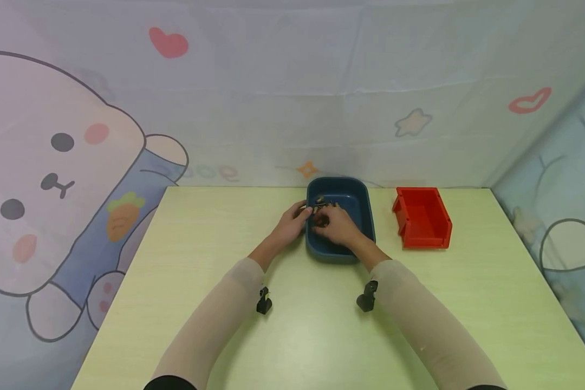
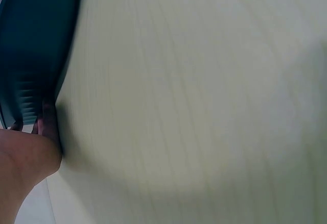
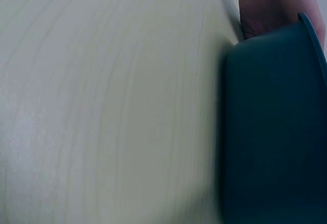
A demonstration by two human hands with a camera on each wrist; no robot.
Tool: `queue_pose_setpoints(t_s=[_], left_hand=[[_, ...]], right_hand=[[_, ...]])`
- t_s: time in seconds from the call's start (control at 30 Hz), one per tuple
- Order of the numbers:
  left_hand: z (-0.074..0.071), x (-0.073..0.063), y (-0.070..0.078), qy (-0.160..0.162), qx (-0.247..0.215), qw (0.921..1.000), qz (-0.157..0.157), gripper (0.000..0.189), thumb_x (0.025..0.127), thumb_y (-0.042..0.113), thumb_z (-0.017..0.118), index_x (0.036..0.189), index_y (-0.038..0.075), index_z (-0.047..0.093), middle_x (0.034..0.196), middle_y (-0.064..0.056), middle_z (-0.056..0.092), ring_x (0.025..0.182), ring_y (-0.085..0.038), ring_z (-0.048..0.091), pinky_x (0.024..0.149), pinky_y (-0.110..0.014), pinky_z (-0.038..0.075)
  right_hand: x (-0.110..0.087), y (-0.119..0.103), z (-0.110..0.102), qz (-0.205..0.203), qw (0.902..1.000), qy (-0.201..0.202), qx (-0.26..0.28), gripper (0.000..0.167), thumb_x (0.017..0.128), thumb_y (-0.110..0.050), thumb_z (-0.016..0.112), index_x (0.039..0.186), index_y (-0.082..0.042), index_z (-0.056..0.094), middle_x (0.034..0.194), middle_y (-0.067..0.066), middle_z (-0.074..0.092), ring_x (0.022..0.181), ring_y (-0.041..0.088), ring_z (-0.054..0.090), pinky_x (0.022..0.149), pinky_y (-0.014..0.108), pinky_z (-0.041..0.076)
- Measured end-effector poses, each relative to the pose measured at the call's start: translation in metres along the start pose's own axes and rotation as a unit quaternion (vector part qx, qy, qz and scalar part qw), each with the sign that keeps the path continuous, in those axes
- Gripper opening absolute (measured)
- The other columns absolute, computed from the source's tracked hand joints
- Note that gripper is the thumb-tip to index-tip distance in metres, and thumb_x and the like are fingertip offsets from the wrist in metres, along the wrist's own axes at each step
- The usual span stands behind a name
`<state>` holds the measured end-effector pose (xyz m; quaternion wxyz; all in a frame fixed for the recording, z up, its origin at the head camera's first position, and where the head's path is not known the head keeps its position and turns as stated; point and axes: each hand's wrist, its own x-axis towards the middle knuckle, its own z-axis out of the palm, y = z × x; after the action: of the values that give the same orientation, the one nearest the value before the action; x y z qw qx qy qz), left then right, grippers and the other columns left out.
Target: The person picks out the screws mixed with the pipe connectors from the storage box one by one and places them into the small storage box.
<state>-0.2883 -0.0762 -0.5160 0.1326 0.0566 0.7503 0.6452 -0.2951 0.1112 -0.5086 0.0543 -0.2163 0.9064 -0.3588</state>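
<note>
A dark blue plastic basin [image 1: 365, 208] stands at the back middle of the table. My left hand [image 1: 290, 225] grips its left rim, thumb on the inner side. In the left wrist view, fingers of a hand [image 2: 30, 155] lie against the basin's ridged outer wall. Reaching over the near right side, my right hand [image 1: 338, 225] has bent fingers down inside the basin. Small brownish and dark pieces [image 1: 320, 202] lie by its fingertips, too small to make out. Whether the right fingers pinch one is hidden.
To the right of the basin stands a red open-front storage bin [image 1: 424, 216]. Both are on a pale wood-grain table [image 1: 312, 336]. A printed cloth [image 1: 292, 65] hangs right behind the table's back edge.
</note>
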Motion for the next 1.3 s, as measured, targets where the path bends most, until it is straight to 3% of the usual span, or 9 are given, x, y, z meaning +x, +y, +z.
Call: queue_pose_setpoints(t_s=[0.17, 0.37, 0.6, 0.8, 1.3], left_hand=[[-0.0001, 0.0004, -0.0002, -0.001, 0.005, 1.0, 0.004, 0.056, 0.115, 0.032, 0.049, 0.163, 0.007, 0.039, 0.154, -0.02, 0.054, 0.144, -0.033, 0.051, 0.118, -0.047, 0.043], [-0.0006, 0.001, -0.0011, -0.002, 0.014, 0.9999, 0.003, 0.058, 0.114, 0.036, 0.05, 0.164, 0.008, 0.039, 0.156, -0.02, 0.052, 0.146, -0.033, 0.049, 0.12, -0.047, 0.04], [-0.0016, 0.0002, -0.0008, -0.001, 0.015, 0.9999, 0.005, 0.056, 0.115, 0.033, 0.049, 0.163, 0.006, 0.039, 0.154, -0.021, 0.054, 0.144, -0.033, 0.051, 0.12, -0.047, 0.041], [-0.0023, 0.0008, -0.002, -0.005, 0.016, 0.9999, -0.003, 0.063, 0.113, 0.042, 0.05, 0.164, 0.008, 0.037, 0.157, -0.019, 0.051, 0.146, -0.032, 0.049, 0.12, -0.047, 0.041], [-0.0014, 0.0013, -0.0021, -0.005, 0.013, 0.9999, -0.002, 0.057, 0.115, 0.035, 0.048, 0.164, 0.008, 0.039, 0.155, -0.02, 0.053, 0.145, -0.033, 0.05, 0.118, -0.047, 0.043]], right_hand=[[0.0009, 0.0002, -0.0004, -0.005, 0.9998, -0.008, -0.017, 0.028, 0.093, -0.015, 0.082, 0.113, 0.002, 0.076, 0.109, 0.014, 0.076, 0.104, 0.03, 0.071, 0.098, 0.048, 0.055], [0.0015, 0.001, -0.0012, -0.013, 0.9991, -0.017, -0.038, 0.031, 0.092, -0.017, 0.083, 0.115, 0.003, 0.075, 0.109, 0.015, 0.075, 0.105, 0.032, 0.07, 0.114, 0.054, 0.042], [0.0017, 0.0012, -0.0007, -0.011, 0.999, -0.022, -0.039, 0.032, 0.092, -0.017, 0.084, 0.116, 0.002, 0.075, 0.112, 0.016, 0.075, 0.106, 0.032, 0.069, 0.102, 0.05, 0.052], [0.0024, 0.0025, 0.0005, -0.003, 0.999, -0.02, -0.039, 0.031, 0.093, -0.018, 0.083, 0.116, 0.002, 0.075, 0.111, 0.015, 0.074, 0.106, 0.032, 0.069, 0.105, 0.05, 0.049], [0.0017, 0.0023, -0.0003, 0.001, 0.9991, -0.022, -0.037, 0.026, 0.092, -0.014, 0.082, 0.113, 0.0, 0.076, 0.109, 0.014, 0.074, 0.104, 0.032, 0.069, 0.113, 0.053, 0.043]])
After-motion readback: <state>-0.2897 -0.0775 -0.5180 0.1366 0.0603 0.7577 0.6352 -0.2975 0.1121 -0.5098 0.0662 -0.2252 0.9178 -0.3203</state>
